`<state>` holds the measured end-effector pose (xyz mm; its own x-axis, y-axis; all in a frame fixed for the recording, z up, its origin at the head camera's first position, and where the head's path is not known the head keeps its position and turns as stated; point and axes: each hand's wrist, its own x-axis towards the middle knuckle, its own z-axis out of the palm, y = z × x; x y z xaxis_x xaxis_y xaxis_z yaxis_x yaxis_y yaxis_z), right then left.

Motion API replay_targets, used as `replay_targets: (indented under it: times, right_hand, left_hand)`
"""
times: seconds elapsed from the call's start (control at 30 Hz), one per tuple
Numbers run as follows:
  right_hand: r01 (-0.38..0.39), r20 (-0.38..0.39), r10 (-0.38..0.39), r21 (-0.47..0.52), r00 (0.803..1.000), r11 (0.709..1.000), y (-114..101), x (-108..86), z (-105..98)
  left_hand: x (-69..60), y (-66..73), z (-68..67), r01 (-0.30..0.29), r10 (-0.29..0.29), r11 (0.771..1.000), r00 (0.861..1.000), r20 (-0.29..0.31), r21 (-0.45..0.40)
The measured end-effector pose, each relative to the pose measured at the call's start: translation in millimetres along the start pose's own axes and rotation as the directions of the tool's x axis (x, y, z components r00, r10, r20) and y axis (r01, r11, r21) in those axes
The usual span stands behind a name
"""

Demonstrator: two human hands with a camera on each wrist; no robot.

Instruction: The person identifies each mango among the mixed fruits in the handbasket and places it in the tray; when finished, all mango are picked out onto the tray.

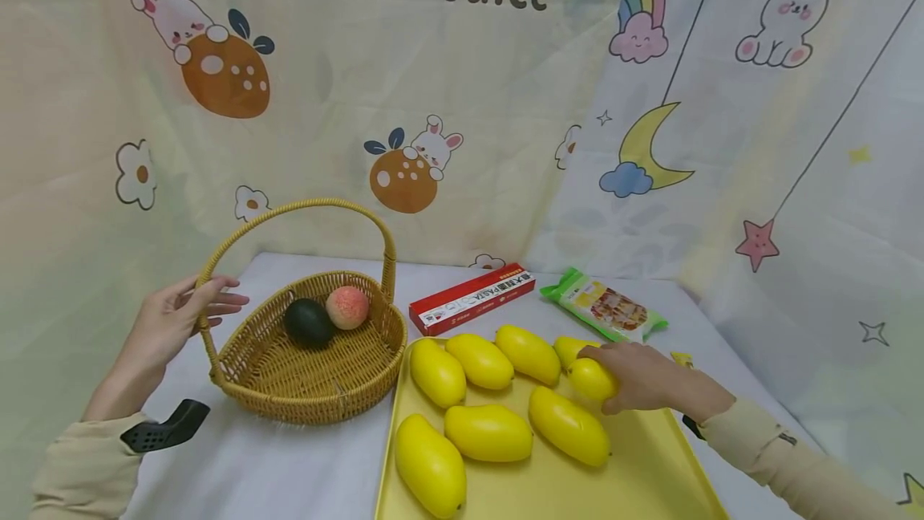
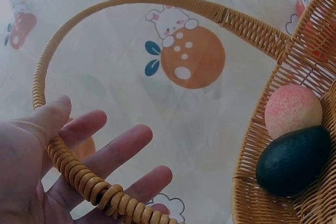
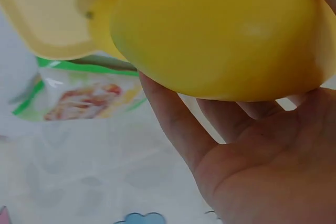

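Note:
My right hand [image 1: 642,375] grips a yellow mango [image 1: 590,380] at the upper right of the yellow tray [image 1: 650,472]. In the right wrist view, thumb and fingers span this mango [image 3: 226,35]. Another mango [image 1: 569,348] lies just behind it, partly covered. Several more mangoes [image 1: 489,432] are on the tray in loose rows. On the left, my left hand [image 1: 168,313] is at the handle [image 1: 328,204] of a wicker basket [image 1: 318,409]; its fingers extend past the handle, thumb on the other side. Inside the basket sit a dark green avocado [image 1: 309,323] and a pink peach [image 1: 348,307], side by side.
A red pasta box [image 1: 472,299] lies behind the tray. To its right is a green-edged food packet [image 1: 606,305]. The basket stands close against the tray's left edge. Patterned cloth [image 1: 505,103] hangs behind the white-covered table [image 1: 209,480].

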<state>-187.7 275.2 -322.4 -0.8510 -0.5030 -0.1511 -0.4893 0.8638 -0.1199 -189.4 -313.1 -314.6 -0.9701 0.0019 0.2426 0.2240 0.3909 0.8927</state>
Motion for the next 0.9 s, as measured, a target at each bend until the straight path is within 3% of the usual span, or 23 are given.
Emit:
replay_targets:
  times: [0.17,0.4,0.9]
  right_hand:
    - [-0.052,0.022,0.051,0.033,0.998,0.998,19,-9.4,15]
    - [-0.077,0.034,0.076,0.050,0.997,0.996,28,-13.9,32]
    - [-0.033,0.015,0.032,0.052,0.999,0.998,32,-13.4,50]
  left_hand:
    - [0.5,0.8,-0.2,0.005,-0.005,1.000,1.000,0.000,0.009]
    - [1.2,2.2,0.5,0.008,-0.008,1.000,1.000,0.001,-0.003]
    - [-0.1,1.2,0.4,0.004,-0.004,1.000,1.000,-0.010,0.007]
